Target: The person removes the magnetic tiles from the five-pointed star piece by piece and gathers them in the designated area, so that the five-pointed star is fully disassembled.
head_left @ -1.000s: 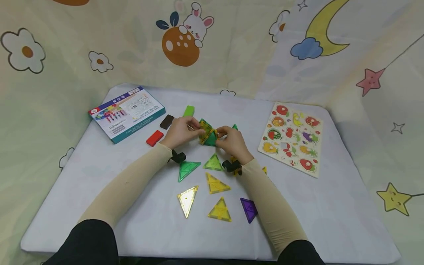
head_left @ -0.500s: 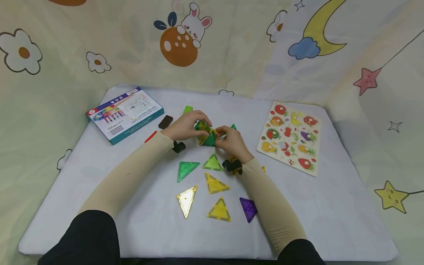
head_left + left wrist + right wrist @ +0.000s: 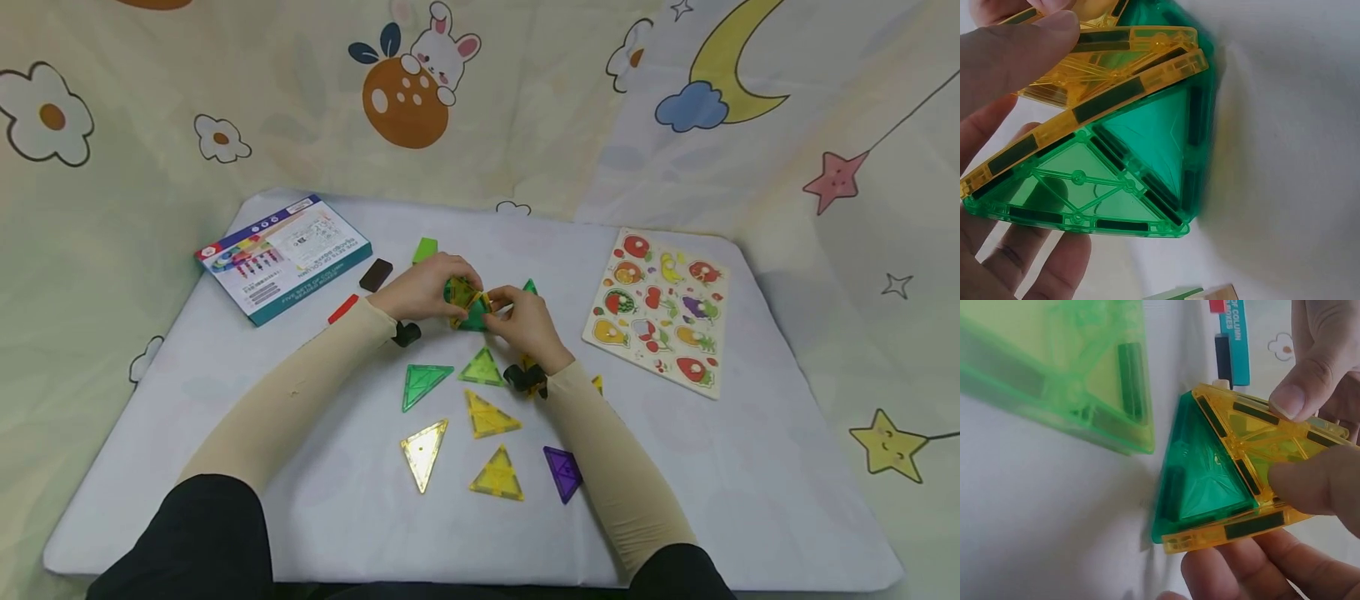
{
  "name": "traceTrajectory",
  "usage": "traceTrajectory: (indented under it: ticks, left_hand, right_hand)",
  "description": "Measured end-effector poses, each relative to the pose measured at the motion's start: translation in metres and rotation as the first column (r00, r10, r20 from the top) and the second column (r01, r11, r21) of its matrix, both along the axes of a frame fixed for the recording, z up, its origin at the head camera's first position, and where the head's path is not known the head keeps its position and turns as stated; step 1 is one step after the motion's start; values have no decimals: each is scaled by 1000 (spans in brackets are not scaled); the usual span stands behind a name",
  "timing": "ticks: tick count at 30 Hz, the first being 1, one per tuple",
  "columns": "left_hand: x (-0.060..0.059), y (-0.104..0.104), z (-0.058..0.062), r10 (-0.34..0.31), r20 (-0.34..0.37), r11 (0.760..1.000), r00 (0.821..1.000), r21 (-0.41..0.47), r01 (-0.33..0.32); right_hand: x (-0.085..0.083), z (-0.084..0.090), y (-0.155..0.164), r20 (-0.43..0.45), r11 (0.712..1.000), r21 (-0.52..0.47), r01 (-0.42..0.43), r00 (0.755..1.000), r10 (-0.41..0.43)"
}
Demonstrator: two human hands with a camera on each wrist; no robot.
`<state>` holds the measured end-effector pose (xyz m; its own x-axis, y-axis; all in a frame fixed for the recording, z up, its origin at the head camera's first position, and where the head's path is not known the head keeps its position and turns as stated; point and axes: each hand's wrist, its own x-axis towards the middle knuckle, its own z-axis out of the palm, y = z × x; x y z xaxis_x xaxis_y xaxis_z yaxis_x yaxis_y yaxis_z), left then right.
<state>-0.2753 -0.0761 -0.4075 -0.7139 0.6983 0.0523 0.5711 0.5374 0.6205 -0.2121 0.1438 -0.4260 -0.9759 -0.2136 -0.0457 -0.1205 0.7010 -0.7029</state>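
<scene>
Near the table's middle is a small build of joined green and yellow magnetic tiles (image 3: 474, 317), clear plastic with dark magnets along the edges. My left hand (image 3: 427, 287) reaches over its upper left side and grips it, partly covering it. My right hand (image 3: 525, 321) pinches its right side between thumb and fingers. In the left wrist view, a green triangle tile (image 3: 1079, 181) adjoins a yellow tile edge (image 3: 1104, 103). The right wrist view shows a yellow triangle tile (image 3: 1260, 437) under a thumb, beside a dark green one (image 3: 1207, 478).
Loose triangle tiles lie nearer me: green (image 3: 423, 383), light green (image 3: 482, 368), several yellow (image 3: 497, 477) and a purple one (image 3: 562, 473). A box (image 3: 288, 258) lies back left, with black (image 3: 376, 275), red (image 3: 342, 308) and green (image 3: 425, 249) blocks nearby. A fruit puzzle board (image 3: 660, 312) lies right.
My left hand has moved right and up over the build, its fingers now reaching across the top. My right hand stays at the build's right side.
</scene>
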Motion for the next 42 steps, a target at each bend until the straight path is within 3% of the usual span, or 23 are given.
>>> traceTrajectory:
  ticks: [10,18,22,29,37,42]
  left_hand:
    - [-1,-8,-1,-1,-5,1000,1000,12,1]
    - [0,-8,-5,-11,7,999,1000,34,11]
    - [1,-4,-7,-11,4,999,1000,34,11]
    - [5,1,-7,-12,29,999,1000,37,11]
    - [7,2,-4,-10,15,1000,1000,24,9]
    - [9,-1,-1,21,42,1000,999,8,-21]
  right_hand:
    - [4,0,4,-140,999,11,47,989,-45]
    - [-9,1,19,-32,984,-63,169,985,-171]
    - [-31,7,19,62,979,-16,205,977,-204]
    - [-67,9,14,189,976,100,193,959,-209]
    - [-79,9,7,136,948,190,254,950,-282]
    - [-71,9,8,95,970,127,207,971,-220]
